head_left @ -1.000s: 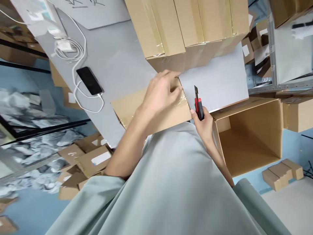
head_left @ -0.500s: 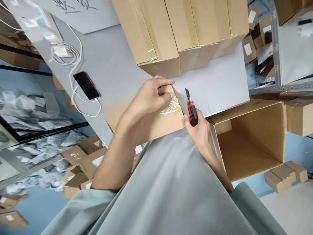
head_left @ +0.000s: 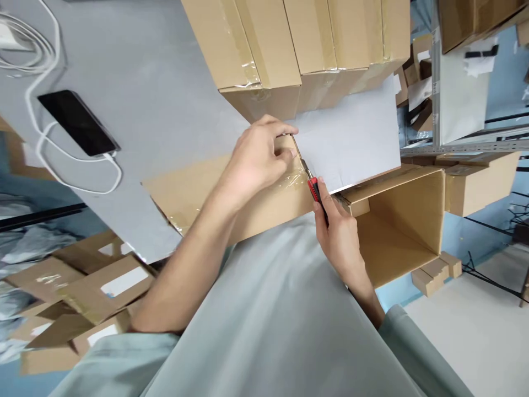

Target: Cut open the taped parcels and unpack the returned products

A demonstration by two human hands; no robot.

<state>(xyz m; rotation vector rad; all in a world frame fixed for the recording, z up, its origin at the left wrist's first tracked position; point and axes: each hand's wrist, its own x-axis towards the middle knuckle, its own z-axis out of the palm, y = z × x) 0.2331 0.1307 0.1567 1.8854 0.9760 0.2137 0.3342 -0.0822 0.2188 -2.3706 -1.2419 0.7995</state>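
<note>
A long cardboard box (head_left: 273, 207) with clear tape near its right end lies in front of my body, at the table's near edge. My left hand (head_left: 257, 160) is closed on that end, fingers over the far edge and thumb on the top by the tape. In my right hand (head_left: 339, 234) is a red and black utility knife (head_left: 314, 189), gripped by its handle. Its blade points away from me and meets the right end edge of the box, near the left thumb. My left forearm covers part of the box.
Several taped cartons (head_left: 273, 49) stand together at the back of the grey table (head_left: 165, 110). A phone (head_left: 78, 122) on a white cable lies to the left. At the right sits a large open carton (head_left: 405, 231), beside shelving. Labelled boxes (head_left: 119, 281) are piled lower left.
My right hand has turned the knife leftward and brought its blade from beside the box onto the end edge. My left hand keeps its hold. The camera view has shifted.
</note>
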